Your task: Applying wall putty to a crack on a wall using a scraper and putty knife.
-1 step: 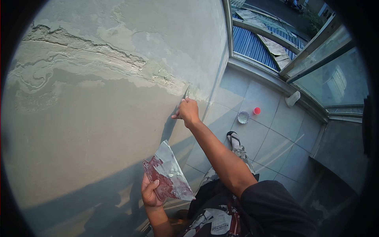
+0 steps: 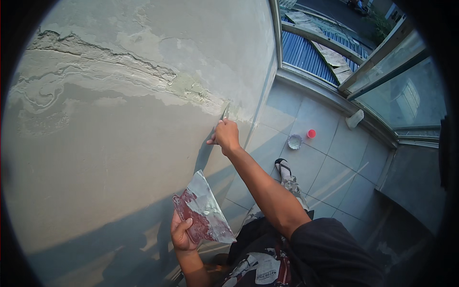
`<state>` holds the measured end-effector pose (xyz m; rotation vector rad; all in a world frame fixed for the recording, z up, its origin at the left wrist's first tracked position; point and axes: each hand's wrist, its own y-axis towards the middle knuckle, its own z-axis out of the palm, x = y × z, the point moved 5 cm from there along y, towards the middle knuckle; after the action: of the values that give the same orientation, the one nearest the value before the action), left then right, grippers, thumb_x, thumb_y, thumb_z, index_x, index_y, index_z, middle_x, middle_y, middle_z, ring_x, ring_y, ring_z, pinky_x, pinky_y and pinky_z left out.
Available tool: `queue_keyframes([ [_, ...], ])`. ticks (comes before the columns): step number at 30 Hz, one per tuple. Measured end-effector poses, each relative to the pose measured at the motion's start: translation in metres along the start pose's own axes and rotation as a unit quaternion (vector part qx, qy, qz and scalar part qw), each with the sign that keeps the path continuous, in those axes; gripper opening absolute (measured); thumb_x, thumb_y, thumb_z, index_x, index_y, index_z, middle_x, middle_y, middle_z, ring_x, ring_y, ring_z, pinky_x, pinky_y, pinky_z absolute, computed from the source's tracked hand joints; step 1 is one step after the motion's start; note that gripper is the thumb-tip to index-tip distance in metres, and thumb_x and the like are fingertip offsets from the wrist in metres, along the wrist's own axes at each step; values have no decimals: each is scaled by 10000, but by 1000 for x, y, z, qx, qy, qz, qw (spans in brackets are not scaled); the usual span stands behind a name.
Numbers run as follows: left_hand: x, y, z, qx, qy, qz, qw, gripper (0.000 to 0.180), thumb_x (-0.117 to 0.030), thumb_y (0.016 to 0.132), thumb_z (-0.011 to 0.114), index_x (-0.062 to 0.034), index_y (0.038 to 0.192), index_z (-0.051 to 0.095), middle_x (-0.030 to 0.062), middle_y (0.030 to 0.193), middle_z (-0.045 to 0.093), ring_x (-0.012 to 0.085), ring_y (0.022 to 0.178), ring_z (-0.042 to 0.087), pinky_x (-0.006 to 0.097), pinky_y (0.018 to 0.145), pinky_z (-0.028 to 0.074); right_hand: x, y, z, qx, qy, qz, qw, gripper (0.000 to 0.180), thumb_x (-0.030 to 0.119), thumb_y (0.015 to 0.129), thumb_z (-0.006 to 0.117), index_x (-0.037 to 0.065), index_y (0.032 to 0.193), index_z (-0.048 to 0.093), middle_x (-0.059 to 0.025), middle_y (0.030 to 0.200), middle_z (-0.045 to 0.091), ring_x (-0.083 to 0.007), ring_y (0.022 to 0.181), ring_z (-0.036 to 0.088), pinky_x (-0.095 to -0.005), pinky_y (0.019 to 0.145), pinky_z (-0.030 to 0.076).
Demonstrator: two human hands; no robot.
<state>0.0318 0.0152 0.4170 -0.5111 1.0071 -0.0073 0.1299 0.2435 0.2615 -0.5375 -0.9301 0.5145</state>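
My right hand (image 2: 226, 135) is closed around a putty knife (image 2: 226, 113), its narrow blade pressed to the grey plastered wall (image 2: 110, 158) near the corner. A greenish damp patch of filler (image 2: 191, 89) lies just up and left of the blade. From there a rough, open crack (image 2: 105, 56) runs along the wall to the far left. Lower down, my left hand (image 2: 182, 235) grips a wide putty spreader (image 2: 203, 208) by its dark red body, thumb on top. Pale putty is smeared over its face and straight edge. The putty knife's handle is mostly hidden in my fist.
On the tiled floor (image 2: 306, 167) to the right stand a small bowl (image 2: 294, 142) with pale contents and a pinkish-red cup (image 2: 311, 134). A whitish lump (image 2: 355, 119) rests against the window sill. Glazed window frames (image 2: 382, 81) bound the far right. My sandalled foot (image 2: 283, 167) stands near the bowl.
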Motion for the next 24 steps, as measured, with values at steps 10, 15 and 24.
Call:
queue_keyframes([
  [10, -5, -3, -11, -17, 13, -16, 1000, 743, 20, 775, 498, 56, 1471, 240, 204, 1418, 444, 336, 1282, 492, 456, 1098, 391, -28, -40, -31, 21, 40, -43, 998, 359, 180, 1013, 401, -37, 1279, 506, -76, 839, 484, -126, 497, 510, -337, 434, 565],
  [15, -2, 2, -3, 0, 9, -3, 1000, 714, 27, 776, 488, 73, 1452, 261, 214, 1386, 466, 323, 1272, 497, 441, 1102, 378, -19, 15, -47, -48, -42, -48, 997, 368, 154, 994, 383, -9, 1296, 515, -48, 817, 493, -118, 482, 489, -310, 417, 535],
  [24, -3, 0, -8, -2, 13, -18, 1000, 700, 22, 790, 489, 72, 1450, 262, 214, 1386, 467, 323, 1273, 497, 444, 1100, 380, -43, -25, -33, 37, -69, -73, 994, 302, 198, 1005, 452, 5, 1171, 615, -38, 728, 519, -112, 453, 483, -291, 366, 444],
])
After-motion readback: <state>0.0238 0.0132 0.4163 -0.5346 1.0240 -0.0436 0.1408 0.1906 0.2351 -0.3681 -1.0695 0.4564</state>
